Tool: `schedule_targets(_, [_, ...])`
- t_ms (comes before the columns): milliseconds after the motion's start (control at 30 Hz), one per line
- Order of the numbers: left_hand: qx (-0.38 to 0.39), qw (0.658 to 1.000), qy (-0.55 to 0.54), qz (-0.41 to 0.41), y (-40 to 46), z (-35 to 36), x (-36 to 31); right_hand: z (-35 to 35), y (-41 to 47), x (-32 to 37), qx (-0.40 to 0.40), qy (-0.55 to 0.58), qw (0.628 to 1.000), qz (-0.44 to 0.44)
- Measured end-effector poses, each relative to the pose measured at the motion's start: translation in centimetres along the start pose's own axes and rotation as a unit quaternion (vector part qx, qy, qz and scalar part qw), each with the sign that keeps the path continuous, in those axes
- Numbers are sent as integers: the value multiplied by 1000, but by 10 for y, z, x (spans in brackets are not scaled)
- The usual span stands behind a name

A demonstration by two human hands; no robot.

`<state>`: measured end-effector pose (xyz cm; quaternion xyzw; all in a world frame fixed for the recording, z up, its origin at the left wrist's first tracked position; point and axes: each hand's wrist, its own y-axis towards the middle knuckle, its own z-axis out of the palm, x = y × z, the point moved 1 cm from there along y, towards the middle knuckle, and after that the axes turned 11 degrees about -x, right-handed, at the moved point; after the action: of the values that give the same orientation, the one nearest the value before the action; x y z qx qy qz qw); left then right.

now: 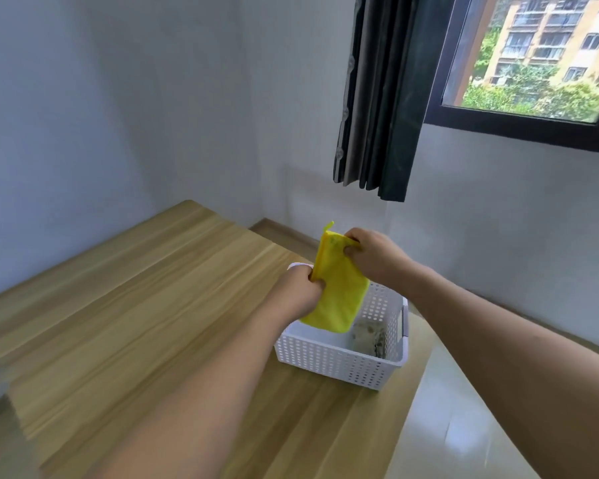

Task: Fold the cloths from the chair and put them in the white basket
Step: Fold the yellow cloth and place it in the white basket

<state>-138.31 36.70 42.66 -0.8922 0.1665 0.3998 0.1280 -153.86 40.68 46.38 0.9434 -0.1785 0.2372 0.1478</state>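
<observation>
A folded yellow cloth (338, 288) hangs above the white perforated basket (329, 357), its lower end dipping below the basket's rim. My left hand (300, 288) pinches the cloth's left edge. My right hand (370, 255) pinches its top right corner. Inside the basket, on the right, lies a pale patterned cloth (369, 335). The chair is out of view.
The basket stands near the right edge of a wooden table (135, 305). Beyond that edge is a glossy tiled floor (464, 426). A dark curtain (377, 98) and a window (533, 57) are on the wall behind.
</observation>
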Motion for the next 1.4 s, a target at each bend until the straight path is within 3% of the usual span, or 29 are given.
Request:
schedule_targets(133, [14, 989, 95, -112, 70, 68, 28, 71, 53, -74, 89, -46, 995, -9])
schedule_targets(367, [175, 930, 207, -247, 132, 155, 79, 191, 78, -163, 266, -101, 959, -7])
schedule_targets(600, [228, 894, 267, -279, 150, 187, 99, 250, 84, -191, 324, -134, 936, -27])
schedule_targets(767, [256, 870, 309, -287, 141, 187, 95, 243, 82, -189, 332, -142, 933, -7])
schedule_targets(867, [231, 878, 324, -267, 128, 170, 80, 216, 74, -178, 325, -99, 941, 5])
schedule_targets(1100, [19, 950, 293, -106, 64, 108, 54, 132, 24, -115, 245, -28, 969, 3])
schedule_targets(1233, [-73, 953, 293, 25, 16, 57, 55, 99, -21, -51, 160, -10, 987, -19])
schedule_targets(1400, [-108, 955, 267, 79, -63, -21, 79, 77, -102, 43, 98, 2, 995, -34])
